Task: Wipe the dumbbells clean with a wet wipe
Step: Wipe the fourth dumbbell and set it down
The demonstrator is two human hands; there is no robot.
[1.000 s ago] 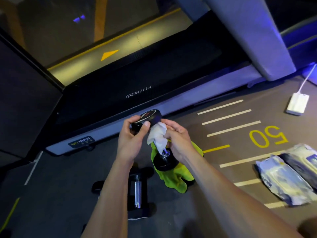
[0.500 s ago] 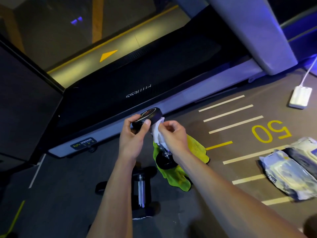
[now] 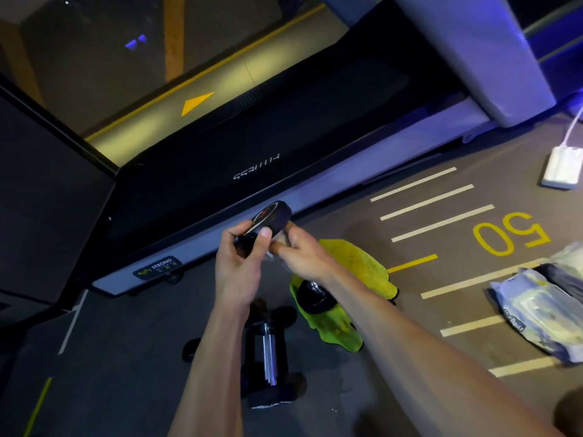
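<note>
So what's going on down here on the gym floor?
A person is cleaning a dumbbell. The left hand grips its upper head, the right hand pinches a white wipe against the bar just below, and its lower head rests on a yellow-green cloth. A second dumbbell lies on the floor beside a treadmill, and wipe packs sit to the right.

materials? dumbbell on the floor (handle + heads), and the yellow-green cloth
Floor dumbbell: the handle looks like bright polished or chromed metal, since it throws a sharp highlight. The heads are matte black, likely rubber or a coating over metal; the dim light leaves that open.
Yellow-green cloth: soft fabric, possibly microfibre; it lies crumpled in loose folds with no shine.
</note>
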